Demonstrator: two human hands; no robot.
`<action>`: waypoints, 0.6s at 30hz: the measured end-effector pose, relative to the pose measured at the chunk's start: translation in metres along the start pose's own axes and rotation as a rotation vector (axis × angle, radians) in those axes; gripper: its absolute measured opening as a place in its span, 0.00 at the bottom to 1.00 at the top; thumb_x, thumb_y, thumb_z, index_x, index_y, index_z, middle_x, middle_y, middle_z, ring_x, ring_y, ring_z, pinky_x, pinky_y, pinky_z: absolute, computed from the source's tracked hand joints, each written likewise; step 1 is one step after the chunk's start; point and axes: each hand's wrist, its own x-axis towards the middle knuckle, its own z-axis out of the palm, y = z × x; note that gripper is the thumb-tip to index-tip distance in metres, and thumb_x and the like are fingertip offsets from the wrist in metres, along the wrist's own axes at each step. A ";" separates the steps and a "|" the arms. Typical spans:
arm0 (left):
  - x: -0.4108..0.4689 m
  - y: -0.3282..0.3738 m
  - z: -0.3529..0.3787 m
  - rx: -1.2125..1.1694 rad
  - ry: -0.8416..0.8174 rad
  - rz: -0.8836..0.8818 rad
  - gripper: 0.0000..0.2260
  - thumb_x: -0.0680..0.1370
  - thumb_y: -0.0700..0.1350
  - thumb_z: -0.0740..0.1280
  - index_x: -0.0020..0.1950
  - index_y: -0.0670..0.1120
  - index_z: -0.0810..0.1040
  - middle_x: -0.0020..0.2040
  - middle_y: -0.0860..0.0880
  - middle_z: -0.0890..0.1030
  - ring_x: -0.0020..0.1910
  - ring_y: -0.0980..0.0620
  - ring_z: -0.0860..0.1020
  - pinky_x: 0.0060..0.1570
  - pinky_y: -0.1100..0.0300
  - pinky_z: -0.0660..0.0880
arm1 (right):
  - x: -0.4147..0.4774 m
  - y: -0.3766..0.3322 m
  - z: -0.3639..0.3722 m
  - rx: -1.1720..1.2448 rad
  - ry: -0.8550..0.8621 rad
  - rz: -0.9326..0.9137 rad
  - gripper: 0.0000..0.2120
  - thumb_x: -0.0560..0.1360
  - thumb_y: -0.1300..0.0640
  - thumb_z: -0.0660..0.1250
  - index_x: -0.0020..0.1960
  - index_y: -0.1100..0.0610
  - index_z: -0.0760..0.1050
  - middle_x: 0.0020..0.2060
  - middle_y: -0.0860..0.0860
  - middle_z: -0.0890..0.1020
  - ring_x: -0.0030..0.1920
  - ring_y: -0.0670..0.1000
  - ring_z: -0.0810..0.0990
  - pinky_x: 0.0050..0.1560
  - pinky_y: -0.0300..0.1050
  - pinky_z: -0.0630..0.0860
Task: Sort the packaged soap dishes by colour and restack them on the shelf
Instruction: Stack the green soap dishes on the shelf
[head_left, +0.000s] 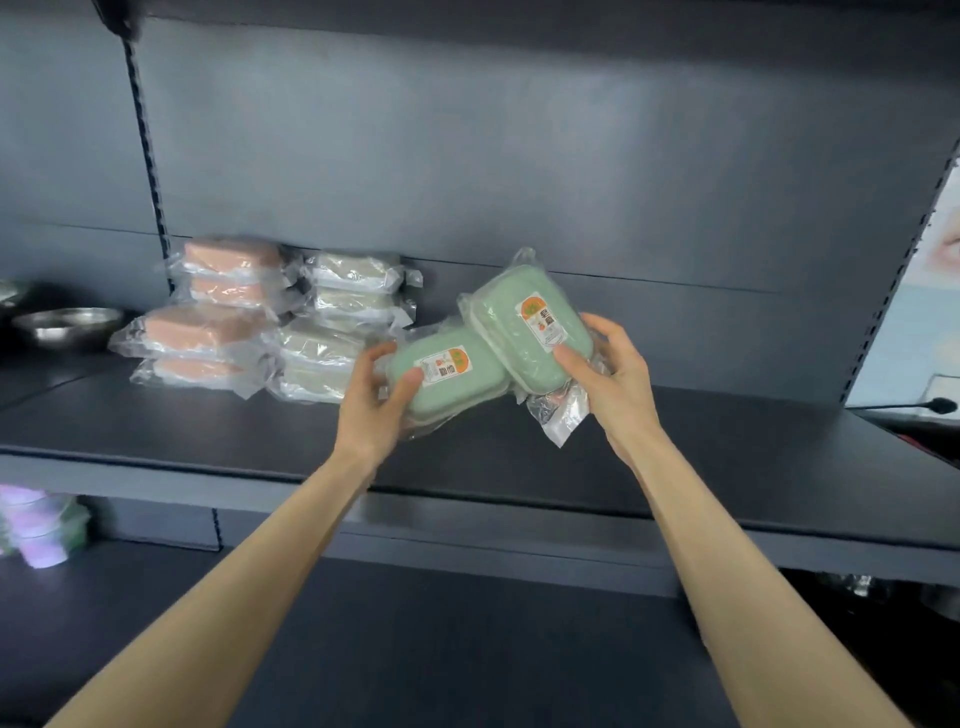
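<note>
Both arms reach up to the dark shelf (675, 467), and each hand has a pack of its own. The left hand (371, 400) grips the left green soap dish (449, 374) by its near end, thumb laid on top next to the orange-and-white label and fingers curled round the far side. The pack lies nearly flat, low over the shelf, though I cannot tell whether it actually rests there. The right hand (613, 379) clasps the right green soap dish (530, 322), thumb pressed on its top face and fingers wrapped round the outer edge. This one is tilted up, label towards me, with the loose clear wrapper hanging below the palm. The two green packs meet between the hands, the raised one overlapping the corner of the flatter one. Just beyond the left hand's fingers, on the side away from the right hand, sit the cream soap dishes (353, 270) in clear wrap, in two short stacks, one behind the other. Further out on that same side are the pink soap dishes (208, 332), also in two stacks of two, the rear stack against the grey back panel (467, 156). Well past those, at the shelf's far end, stand some steel bowls (67, 325). Below the left forearm, on the lower shelf (415, 649), is a blurred cluster of pastel containers (36, 525).
</note>
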 end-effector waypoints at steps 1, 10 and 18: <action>0.014 -0.004 0.002 -0.010 -0.007 0.005 0.15 0.76 0.47 0.69 0.60 0.56 0.69 0.55 0.46 0.78 0.44 0.55 0.80 0.33 0.61 0.78 | 0.013 0.006 0.003 -0.006 0.005 0.004 0.18 0.74 0.61 0.72 0.61 0.50 0.74 0.55 0.46 0.80 0.53 0.45 0.81 0.50 0.41 0.81; 0.108 -0.024 0.033 -0.009 -0.113 0.024 0.25 0.70 0.39 0.76 0.62 0.51 0.69 0.48 0.52 0.78 0.34 0.63 0.80 0.29 0.68 0.75 | 0.106 0.044 0.011 -0.140 -0.044 0.058 0.34 0.64 0.60 0.80 0.66 0.48 0.70 0.62 0.50 0.73 0.56 0.39 0.77 0.49 0.32 0.76; 0.145 -0.032 0.053 0.115 -0.215 0.039 0.39 0.65 0.36 0.78 0.72 0.46 0.64 0.52 0.55 0.78 0.46 0.61 0.79 0.44 0.71 0.75 | 0.147 0.062 0.009 -0.204 -0.035 0.048 0.37 0.63 0.62 0.80 0.66 0.48 0.68 0.64 0.51 0.70 0.61 0.44 0.75 0.60 0.41 0.76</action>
